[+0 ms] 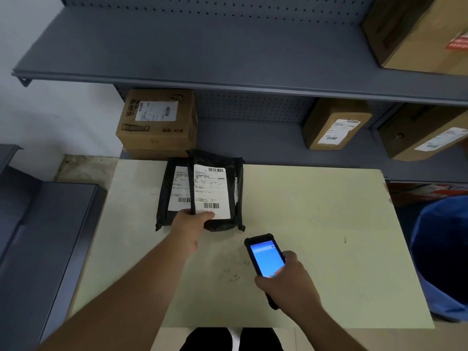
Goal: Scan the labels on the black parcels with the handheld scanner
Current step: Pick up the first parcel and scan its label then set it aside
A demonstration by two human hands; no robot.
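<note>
A pale table is positioned before grey shelving on which cardboard boxes are stored. Black parcels are stacked at the table's far edge, white labels facing up. The near edge of the top parcel's label is pinched by the left hand. The handheld scanner, screen lit blue, is gripped in the right hand, just short of the parcels.

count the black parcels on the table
2, maybe more hidden beneath: the top parcel tilted up by the left hand, and the left parcel lying partly under it.
</note>
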